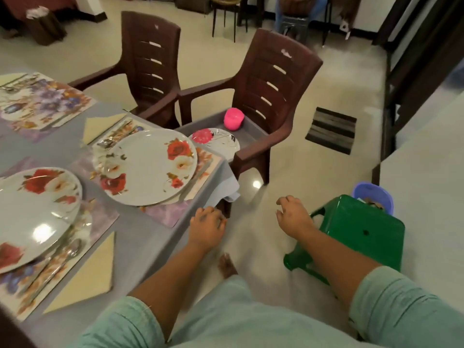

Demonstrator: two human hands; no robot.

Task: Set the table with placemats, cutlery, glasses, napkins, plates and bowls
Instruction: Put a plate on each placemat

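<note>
A grey-clothed table [140, 237] carries floral placemats. One flowered plate [148, 167] lies on a placemat [173, 212] at the table's corner, another flowered plate [32, 212] at the near left. Yellow napkins lie beside them: a near napkin [88, 275] and a far napkin [100, 126]. Cutlery [113, 139] shows beside the corner plate. A third placemat [42, 104] with cutlery sits at the far left. On the nearer brown chair sits a grey tray [251, 133] with smaller plates [216, 140] and a pink bowl [234, 119]. My left hand [207, 226] hovers at the table's corner, fingers loosely curled, holding nothing. My right hand [292, 214] hangs free over the floor.
Two brown plastic chairs [271, 79] stand by the table's far side. A green plastic stool [356, 229] and a purple bucket [374, 197] sit on the floor to my right. A striped mat [331, 129] lies farther off. Dark table legs and a seated person appear at the back.
</note>
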